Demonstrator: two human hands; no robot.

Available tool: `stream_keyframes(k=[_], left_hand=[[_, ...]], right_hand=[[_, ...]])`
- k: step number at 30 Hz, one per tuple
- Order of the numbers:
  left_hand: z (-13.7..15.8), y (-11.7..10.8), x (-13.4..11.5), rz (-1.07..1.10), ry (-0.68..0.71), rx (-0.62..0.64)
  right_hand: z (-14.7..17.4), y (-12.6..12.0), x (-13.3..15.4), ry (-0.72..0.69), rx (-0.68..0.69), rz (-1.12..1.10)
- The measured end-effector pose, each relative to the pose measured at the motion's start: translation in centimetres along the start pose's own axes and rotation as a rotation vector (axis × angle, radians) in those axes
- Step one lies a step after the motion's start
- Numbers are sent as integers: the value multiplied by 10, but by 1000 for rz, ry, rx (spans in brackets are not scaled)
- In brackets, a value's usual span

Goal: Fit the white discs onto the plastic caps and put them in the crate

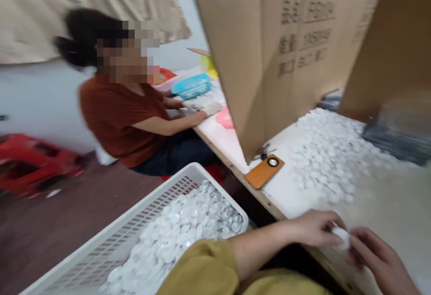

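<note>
A small white round piece [341, 237], somewhat blurred, is held between my hands over the table's near edge. My left hand [314, 228] closes its thumb and fingers on the left side of the piece. From the right, my right hand [372, 250] has curled fingers against the other side; its fingertips are partly hidden. Beyond my hands a heap of similar white round pieces [323, 156] is spread on the white table [380, 214]. To my left, a white slatted basket [90, 252] holds many more such pieces [182, 223].
An orange phone [264, 172] lies at the table edge beside a tall cardboard box wall [242, 75]. Behind it a gloved co-worker [124, 115] sits near a blue basket [191, 86]. A clear plastic bag [400, 129] lies at right, a red stool [33, 165] on the floor.
</note>
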State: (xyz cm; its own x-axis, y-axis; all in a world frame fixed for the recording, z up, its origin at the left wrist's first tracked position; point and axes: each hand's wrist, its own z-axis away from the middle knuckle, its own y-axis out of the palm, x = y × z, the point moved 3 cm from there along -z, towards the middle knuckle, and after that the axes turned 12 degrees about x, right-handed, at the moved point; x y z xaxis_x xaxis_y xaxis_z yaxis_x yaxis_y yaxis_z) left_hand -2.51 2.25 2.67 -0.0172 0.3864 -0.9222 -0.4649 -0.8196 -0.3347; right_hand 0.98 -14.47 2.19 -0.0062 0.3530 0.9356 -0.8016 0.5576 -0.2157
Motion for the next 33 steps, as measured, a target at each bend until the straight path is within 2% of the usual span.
stream_keyframes(k=[3, 6, 9, 11, 13, 14, 16, 19, 21, 24, 28, 33], left_hand=[[52, -30, 3, 104, -83, -150], [122, -74, 20, 75, -216, -278], [210, -110, 55, -159, -573, -267], [261, -126, 79, -409, -929, -225], [285, -134, 90, -551, -1090, -261], [284, -134, 90, -574, -1080, -305], [256, -129, 79, -571, -907, -388], [179, -108, 49, -578, -569, -435], [125, -89, 30, -573, -380, -418], [62, -60, 11, -529, -184, -346], [3, -32, 1, -526, -43, -286], [-56, -15, -4, -652, -83, -270]], right_hand=[[-4, 3, 4, -29, 85, -55], [-16, -32, 1, -64, -44, 162], [-28, -86, -9, -15, -301, 438], [-43, -117, -17, 83, -417, 624], [-64, -137, -21, 164, -469, 768], [-76, -142, -22, 184, -485, 798], [-97, -145, -22, 193, -501, 826], [-117, -135, -18, 156, -478, 872], [-118, -126, -18, 130, -444, 910], [-103, -117, -24, 89, -398, 949], [-68, -110, -31, 2, -357, 944], [-53, -97, -27, -50, -331, 971]])
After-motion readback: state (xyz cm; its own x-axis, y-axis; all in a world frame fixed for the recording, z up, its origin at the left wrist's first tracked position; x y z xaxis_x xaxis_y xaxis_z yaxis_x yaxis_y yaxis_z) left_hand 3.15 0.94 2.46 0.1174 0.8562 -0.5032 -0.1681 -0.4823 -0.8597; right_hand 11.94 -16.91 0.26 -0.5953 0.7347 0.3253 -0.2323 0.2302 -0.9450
